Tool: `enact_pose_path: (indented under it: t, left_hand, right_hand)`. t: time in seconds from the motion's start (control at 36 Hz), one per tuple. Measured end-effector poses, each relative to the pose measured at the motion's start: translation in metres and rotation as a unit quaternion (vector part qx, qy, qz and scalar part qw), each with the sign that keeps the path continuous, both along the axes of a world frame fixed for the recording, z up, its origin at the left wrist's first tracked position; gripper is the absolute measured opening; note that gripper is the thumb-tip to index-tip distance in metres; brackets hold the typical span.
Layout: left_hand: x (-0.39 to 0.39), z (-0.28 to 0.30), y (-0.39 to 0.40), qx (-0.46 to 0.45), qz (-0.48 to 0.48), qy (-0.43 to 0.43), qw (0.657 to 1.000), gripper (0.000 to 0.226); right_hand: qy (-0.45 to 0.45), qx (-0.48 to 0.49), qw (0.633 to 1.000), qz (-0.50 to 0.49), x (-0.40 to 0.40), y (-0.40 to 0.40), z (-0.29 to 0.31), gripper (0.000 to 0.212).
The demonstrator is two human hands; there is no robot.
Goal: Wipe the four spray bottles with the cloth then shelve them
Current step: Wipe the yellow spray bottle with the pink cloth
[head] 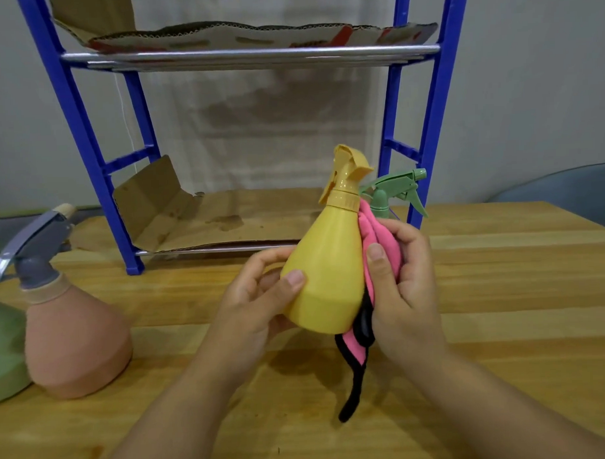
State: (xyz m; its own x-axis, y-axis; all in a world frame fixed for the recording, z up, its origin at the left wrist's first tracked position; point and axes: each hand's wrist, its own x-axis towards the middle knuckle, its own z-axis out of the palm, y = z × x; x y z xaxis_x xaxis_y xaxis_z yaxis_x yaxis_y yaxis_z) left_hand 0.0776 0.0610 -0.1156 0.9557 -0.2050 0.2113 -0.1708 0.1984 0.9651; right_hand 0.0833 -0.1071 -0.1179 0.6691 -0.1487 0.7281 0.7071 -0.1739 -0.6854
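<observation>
Yellow spray bottle (325,273) is held upright above the wooden table (502,291), a little in front of the blue shelf rack (85,140). It is gripped low on its left side by the left hand (259,296), whose thumb is laid across the front of the body while the fingers are curled behind it. A pink cloth (373,247) with a black edge is pressed against the bottle's right side by the right hand (404,280), which is closed around the bunched fabric with the thumb pointing up; a loose end of the cloth is left hanging below the bottle toward the table. A green spray bottle (392,195) is seen just behind the yellow one, near the rack's right legs, with only its trigger head and neck showing; whether it is placed on the lower shelf or on the table cannot be told. At the left edge of the table a peach-coloured spray bottle (75,340) with a grey trigger head is stood upright, and a pale green object (3,349), mostly cut off by the frame, is seen touching or just beside it. The rack's two visible shelves are lined with sheets of cardboard (198,219).
</observation>
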Motion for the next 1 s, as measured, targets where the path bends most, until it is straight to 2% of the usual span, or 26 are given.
enact_pose_path:
  t: [0.08, 0.19, 0.33, 0.39, 0.5, 0.61, 0.69, 0.78, 0.89, 1.0]
  left_hand:
    - [0.0013, -0.0013, -0.0012, 0.023, 0.007, -0.001, 1.0, 0.037]
    - [0.0019, -0.0008, -0.0011, 0.094, 0.035, -0.016, 0.995, 0.061]
    - [0.0039, 0.0004, -0.0002, 0.058, 0.033, -0.007, 0.998, 0.075]
    - [0.0057, -0.0002, 0.0021, 0.038, 0.019, 0.009, 0.999, 0.069]
    - [0.0068, -0.0014, 0.0011, 0.008, -0.007, 0.022, 1.0, 0.043]
    - [0.0048, -0.0013, -0.0055, 0.028, 0.007, 0.004, 1.0, 0.05]
    - [0.0051, -0.0011, -0.0062, 0.049, 0.03, -0.014, 0.998, 0.063]
    - [0.004, 0.0012, -0.0018, 0.024, 0.004, -0.021, 0.999, 0.063]
    - [0.0047, -0.0004, -0.0005, 0.015, 0.004, -0.013, 1.0, 0.053]
    - [0.0049, -0.0002, -0.0045, 0.021, 0.004, 0.003, 1.0, 0.04]
  right_hand:
    - [0.006, -0.01, 1.0, -0.029, -0.0002, 0.0025, -0.0031, 0.025]
    - [-0.017, -0.058, 0.997, -0.049, 0.0005, 0.0056, -0.0049, 0.031]
    - [-0.024, -0.073, 0.997, -0.022, 0.0011, 0.0035, -0.002, 0.03]
    - [0.016, -0.046, 0.999, 0.006, 0.0005, 0.0011, 0.0012, 0.028]
    - [0.08, -0.009, 0.996, 0.038, 0.001, -0.0029, 0.0049, 0.024]
    - [0.077, -0.036, 0.996, 0.004, -0.0008, 0.0004, -0.0018, 0.026]
    - [0.015, -0.094, 0.995, -0.021, -0.0023, 0.0047, -0.0039, 0.033]
    - [-0.025, -0.106, 0.994, -0.009, -0.0014, 0.0018, 0.0008, 0.034]
    - [0.037, -0.035, 0.998, 0.039, 0.0017, -0.0023, 0.0048, 0.031]
    - [0.055, -0.038, 0.998, 0.021, 0.0012, -0.0009, 0.0007, 0.035]
